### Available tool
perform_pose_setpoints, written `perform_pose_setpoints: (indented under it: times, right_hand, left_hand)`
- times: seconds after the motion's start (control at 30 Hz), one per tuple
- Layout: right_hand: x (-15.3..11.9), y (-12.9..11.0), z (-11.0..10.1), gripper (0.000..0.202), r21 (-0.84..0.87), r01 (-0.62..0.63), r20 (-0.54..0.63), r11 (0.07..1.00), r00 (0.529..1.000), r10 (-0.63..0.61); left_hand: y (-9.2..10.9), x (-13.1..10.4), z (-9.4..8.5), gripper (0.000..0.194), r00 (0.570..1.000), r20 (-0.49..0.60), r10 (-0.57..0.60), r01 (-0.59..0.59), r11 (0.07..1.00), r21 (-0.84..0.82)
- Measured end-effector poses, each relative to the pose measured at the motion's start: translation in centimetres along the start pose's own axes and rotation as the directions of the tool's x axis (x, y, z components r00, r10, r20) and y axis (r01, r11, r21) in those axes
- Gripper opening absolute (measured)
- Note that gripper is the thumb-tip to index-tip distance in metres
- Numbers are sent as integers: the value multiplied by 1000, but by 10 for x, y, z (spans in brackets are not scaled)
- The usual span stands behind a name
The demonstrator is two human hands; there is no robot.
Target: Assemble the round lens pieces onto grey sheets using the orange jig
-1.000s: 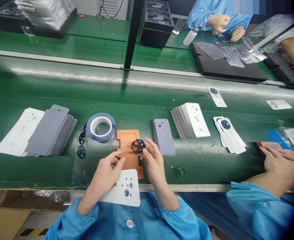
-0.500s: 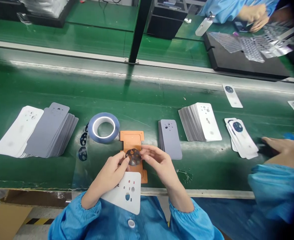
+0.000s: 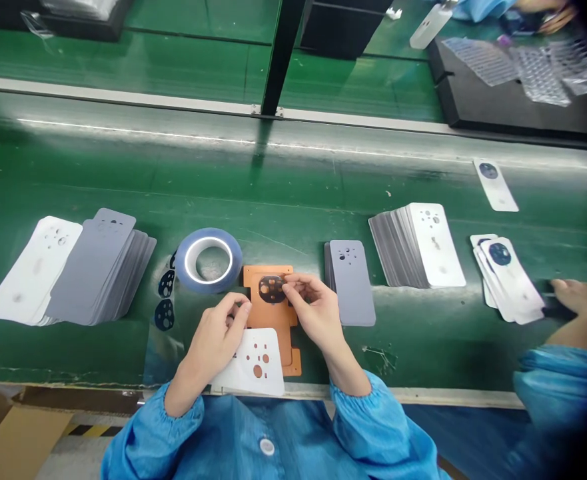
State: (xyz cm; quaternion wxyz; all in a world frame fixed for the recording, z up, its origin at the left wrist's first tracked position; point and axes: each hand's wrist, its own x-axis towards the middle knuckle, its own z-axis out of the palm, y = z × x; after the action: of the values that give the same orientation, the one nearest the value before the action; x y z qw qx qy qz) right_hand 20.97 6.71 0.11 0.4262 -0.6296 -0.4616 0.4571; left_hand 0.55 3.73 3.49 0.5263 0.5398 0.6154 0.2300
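Note:
My right hand (image 3: 316, 303) pinches the right edge of a round black camera lens cover (image 3: 272, 289) with cut-out holes, which lies over the upper part of the orange fixture (image 3: 268, 323). On the fixture's left side is my left hand (image 3: 220, 327), thumb and forefinger closed together. Its hidden lower fingers hold a white phone back panel (image 3: 253, 363) with holes, which hangs tilted over the fixture's lower part. More black lens covers (image 3: 164, 315) sit on a clear film strip beside a roll of blue tape (image 3: 183, 261).
White panels (image 3: 33, 267) and grey panels (image 3: 90, 267) lie fanned at left. To the right are a grey stack (image 3: 356, 287), a white stack (image 3: 438, 247) and panels with black covers (image 3: 516, 287). A co-worker's hand (image 3: 583, 303) is at far right.
The lens cover has gone from between both hands to the fixture's upper part, with my right hand still on it. My left hand has let go of it; the white panel has come up.

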Motion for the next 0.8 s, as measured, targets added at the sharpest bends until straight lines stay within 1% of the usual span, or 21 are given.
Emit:
perform_pose_setpoints:
  times: [0.1, 0.2, 0.27, 0.33, 0.47, 0.6, 0.67, 0.8]
  right_hand:
    - [0, 3, 1, 22, 26, -16, 24, 1000, 1000, 15]
    - [0, 5, -1, 25, 99, -43, 34, 994, 999, 39]
    - [0, 7, -4, 28, 141, -60, 44, 988, 998, 55]
    - [1, 9, -5, 28, 149, -65, 49, 987, 997, 58]
    - [-1, 7, -2, 23, 94, -22, 37, 995, 999, 18]
    - [-2, 6, 0, 20, 43, -3, 25, 999, 1000, 2]
    - [-1, 8, -2, 19, 66, -19, 38, 998, 999, 16]
    - [2, 13, -7, 22, 142, -61, 79, 988, 996, 50]
  left_hand:
    - [0, 1, 2, 28, 997, -24, 73, -68, 984, 164]
    - [1, 1, 5, 30, 989, -16, 145, -135, 950, 281]
    - [0, 0, 6, 32, 985, -12, 172, -159, 936, 314]
    - [-2, -1, 7, 34, 981, -16, 191, -175, 926, 333]
    - [-6, -2, 10, 36, 969, -7, 247, -225, 893, 389]
    - [-10, -2, 12, 38, 939, -6, 343, -303, 839, 452]
    - [-11, -2, 13, 38, 925, -12, 379, -329, 817, 473]
    - [-12, -2, 13, 35, 912, -17, 410, -350, 799, 488]
